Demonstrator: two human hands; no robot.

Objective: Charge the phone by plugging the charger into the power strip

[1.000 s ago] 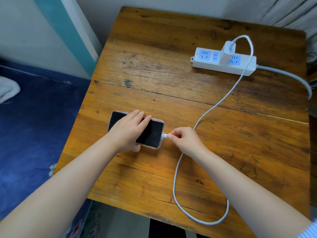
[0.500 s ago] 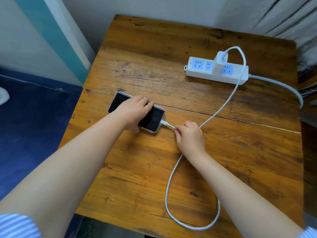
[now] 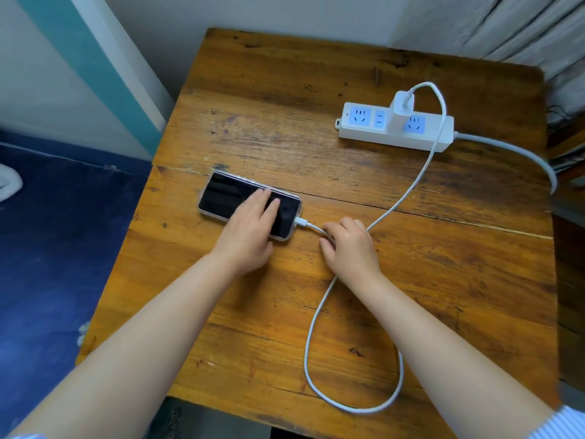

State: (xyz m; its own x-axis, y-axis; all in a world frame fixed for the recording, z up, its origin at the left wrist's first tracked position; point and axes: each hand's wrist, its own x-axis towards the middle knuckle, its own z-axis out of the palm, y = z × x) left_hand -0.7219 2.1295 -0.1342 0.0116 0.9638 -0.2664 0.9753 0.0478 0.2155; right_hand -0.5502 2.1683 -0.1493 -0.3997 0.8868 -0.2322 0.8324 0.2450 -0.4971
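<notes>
Near the table's [image 3: 253,359] left edge, the left hand [image 3: 250,229] lies flat, steadying the phone [image 3: 221,194]. The right hand [image 3: 349,248] pinches the cable [image 3: 308,343]; the charger [image 3: 399,110] sits in the strip [image 3: 395,134] at the far right corner.

Worn wooden table [image 3: 348,312], glossy glass phone [image 3: 221,194], white plastic power strip [image 3: 437,137].

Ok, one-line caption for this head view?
Left hand steadies phone, right hand at cable, charger in power strip.

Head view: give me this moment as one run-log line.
charger: in power strip | cable: in phone | left hand: on phone | right hand: on cable near plug | screen: dark
</notes>
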